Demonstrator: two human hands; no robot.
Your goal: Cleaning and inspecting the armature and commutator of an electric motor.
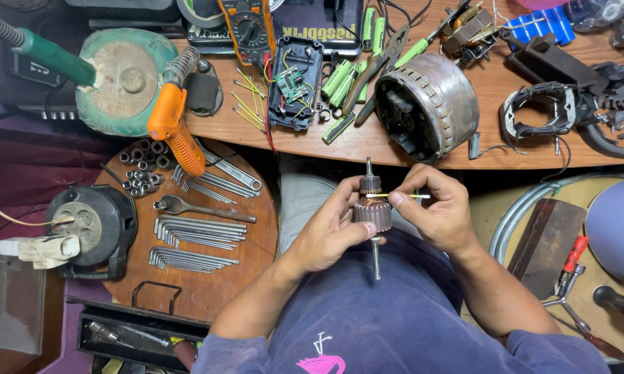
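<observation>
My left hand [329, 225] grips a small motor armature [372, 211] with copper windings and a steel shaft, held upright over my lap. My right hand [440, 208] pinches a thin yellow-green stick [412, 196] that lies crosswise against the armature's upper part, near the commutator. Both hands sit just in front of the wooden bench edge [339, 149].
On the bench lie a large grey motor housing [428, 105], green battery cells [339, 79], an open black case with a circuit board [294, 84], a multimeter [248, 28] and an orange soldering gun [173, 128]. A round table [253, 270] at left carries hex keys and sockets.
</observation>
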